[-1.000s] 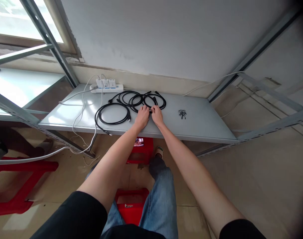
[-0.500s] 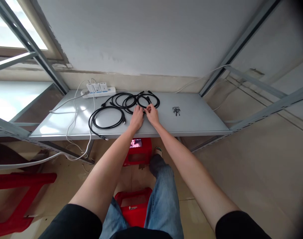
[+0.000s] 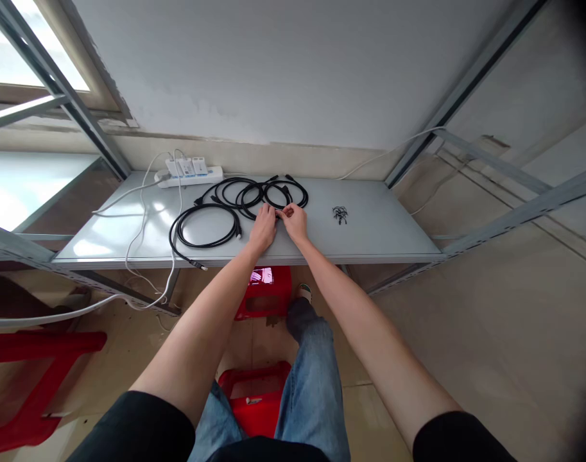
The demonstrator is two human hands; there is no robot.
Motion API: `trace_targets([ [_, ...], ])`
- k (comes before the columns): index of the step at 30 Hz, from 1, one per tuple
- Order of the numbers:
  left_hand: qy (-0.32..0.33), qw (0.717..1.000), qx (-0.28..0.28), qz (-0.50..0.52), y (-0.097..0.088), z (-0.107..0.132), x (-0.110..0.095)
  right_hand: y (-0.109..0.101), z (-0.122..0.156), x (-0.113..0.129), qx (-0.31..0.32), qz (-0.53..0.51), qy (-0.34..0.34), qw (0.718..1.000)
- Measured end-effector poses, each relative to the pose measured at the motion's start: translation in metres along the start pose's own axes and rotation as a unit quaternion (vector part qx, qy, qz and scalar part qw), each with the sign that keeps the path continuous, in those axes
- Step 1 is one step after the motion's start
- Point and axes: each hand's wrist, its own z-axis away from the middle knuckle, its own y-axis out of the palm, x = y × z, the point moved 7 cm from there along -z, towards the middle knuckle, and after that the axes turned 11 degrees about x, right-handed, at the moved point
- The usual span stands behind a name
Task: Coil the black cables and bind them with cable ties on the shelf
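Left hand [image 3: 264, 226] and right hand [image 3: 295, 222] are pinching, nearly closed, hold unclear, by springy-looking coiled black plastic cables [image 3: 237, 222], grippable mid-loop

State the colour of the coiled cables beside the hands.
Black; the coiled cables show best in the head view.

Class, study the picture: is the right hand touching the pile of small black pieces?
Apart. The head view shows bare grey shelf between the right hand and the pile of small black pieces.
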Motion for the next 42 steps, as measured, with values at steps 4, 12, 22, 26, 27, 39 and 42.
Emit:
trace_targets([
  [4,-0.004,1.000,0.008,-0.004,0.001,-0.001,0.000,0.002,-0.002,-0.002,0.009,-0.023,0.006,1.000],
  [12,-0.001,1.000,0.025,-0.007,-0.003,0.002,-0.005,0.009,-0.007,-0.006,0.041,0.007,-0.002,0.999],
  [22,-0.007,0.999,0.024,-0.023,-0.004,0.000,-0.007,0.020,-0.009,-0.008,0.083,0.119,-0.031,0.989],
  [26,-0.011,0.999,0.028,-0.028,-0.005,0.001,-0.008,0.022,-0.008,-0.009,0.094,0.138,-0.023,0.986],
  [27,-0.010,0.999,0.028,-0.030,-0.006,0.002,-0.008,0.022,-0.007,-0.009,0.092,0.140,-0.023,0.986],
  [39,-0.009,0.999,0.020,-0.031,-0.003,0.000,-0.006,0.012,-0.004,-0.003,0.061,0.053,-0.016,0.997],
  [42,-0.015,0.999,0.023,-0.033,-0.004,0.000,-0.008,0.010,-0.003,-0.002,0.051,0.048,-0.008,0.997],
])
